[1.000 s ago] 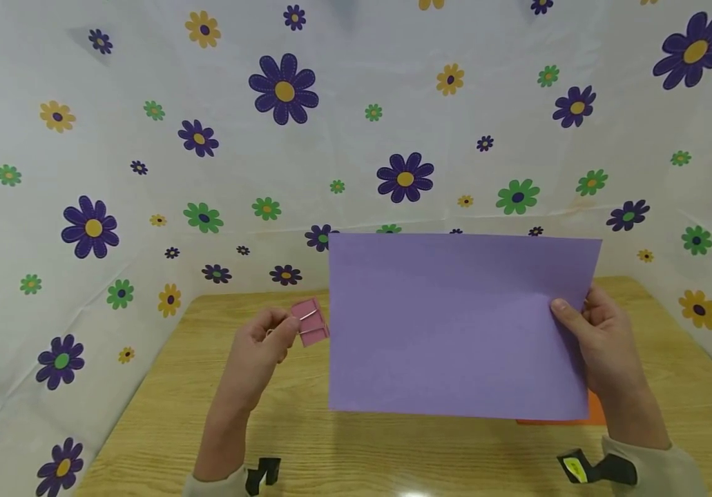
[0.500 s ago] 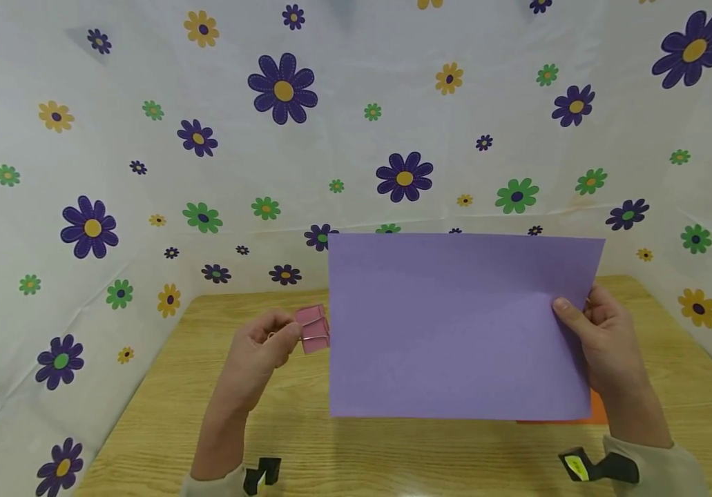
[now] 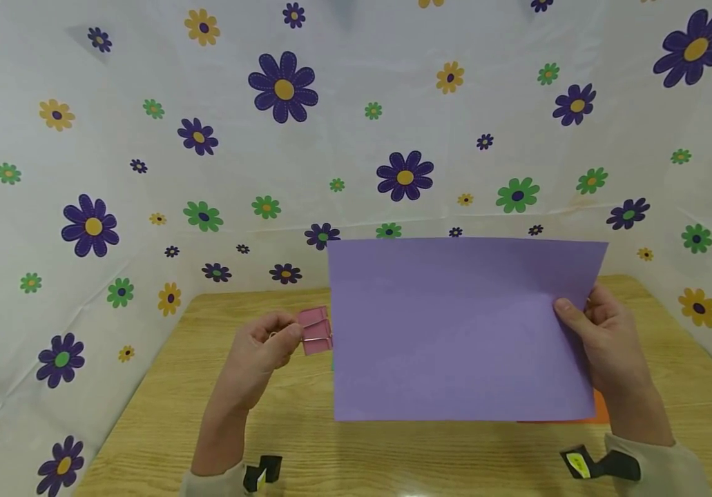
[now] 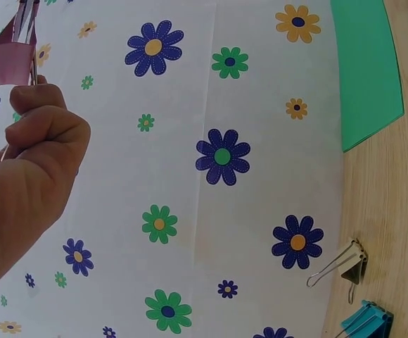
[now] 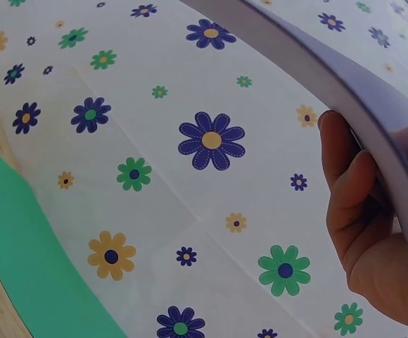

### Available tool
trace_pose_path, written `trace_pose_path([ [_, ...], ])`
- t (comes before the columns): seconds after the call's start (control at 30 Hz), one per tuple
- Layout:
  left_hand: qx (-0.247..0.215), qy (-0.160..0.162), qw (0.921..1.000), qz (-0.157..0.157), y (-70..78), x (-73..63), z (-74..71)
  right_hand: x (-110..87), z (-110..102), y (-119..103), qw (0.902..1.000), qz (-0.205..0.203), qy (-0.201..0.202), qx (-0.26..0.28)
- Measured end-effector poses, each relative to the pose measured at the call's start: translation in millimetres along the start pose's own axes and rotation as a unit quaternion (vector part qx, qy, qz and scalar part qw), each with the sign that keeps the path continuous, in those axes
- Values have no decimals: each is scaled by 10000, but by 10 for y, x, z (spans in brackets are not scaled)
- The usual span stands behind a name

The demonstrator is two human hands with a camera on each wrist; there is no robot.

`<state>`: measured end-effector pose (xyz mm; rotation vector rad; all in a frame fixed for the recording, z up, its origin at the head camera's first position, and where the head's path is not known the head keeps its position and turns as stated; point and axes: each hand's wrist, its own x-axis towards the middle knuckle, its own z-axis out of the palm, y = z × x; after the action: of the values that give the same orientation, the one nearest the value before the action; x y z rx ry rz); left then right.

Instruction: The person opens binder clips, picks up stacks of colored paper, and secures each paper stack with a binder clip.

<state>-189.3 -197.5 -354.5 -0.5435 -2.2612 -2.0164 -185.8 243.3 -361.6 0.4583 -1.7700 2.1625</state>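
A pink binder clip (image 3: 315,331) is pinched by its wire handles in my left hand (image 3: 265,352). Its far end meets the left edge of a purple sheet (image 3: 455,331) in the head view; I cannot tell whether they touch. The sheet is raised upright above the table, and my right hand (image 3: 607,338) grips its right edge, thumb on the near face and fingers behind. The left wrist view has the pink clip (image 4: 14,60) at its top left corner. Seen edge-on in the right wrist view, the sheet (image 5: 316,70) bends slightly.
An orange sheet (image 3: 601,408) lies on the wooden table (image 3: 293,442), mostly behind the purple one. In the left wrist view are a green sheet (image 4: 369,70), a whitish binder clip (image 4: 352,262) and a blue binder clip (image 4: 371,322). Flower-printed cloth (image 3: 343,145) encloses the table.
The pink clip has turned a little and shifted slightly right and down. The purple sheet has dipped and tilted slightly. Both hands keep their holds.
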Motion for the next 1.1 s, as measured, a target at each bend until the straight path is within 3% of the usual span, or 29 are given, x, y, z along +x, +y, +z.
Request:
trace_pose_path([
  [0.17,-26,-66,10000,68,-3,5,0,4,0,-1,10000,-15,-67,-29],
  [0.4,348,-22,9994,-39,12,2,10,4,7,1,9999,-45,-61,-92],
  [1.1,729,-124,9967,-334,48,14,59,-1,33,9,9996,-124,-188,-174],
])
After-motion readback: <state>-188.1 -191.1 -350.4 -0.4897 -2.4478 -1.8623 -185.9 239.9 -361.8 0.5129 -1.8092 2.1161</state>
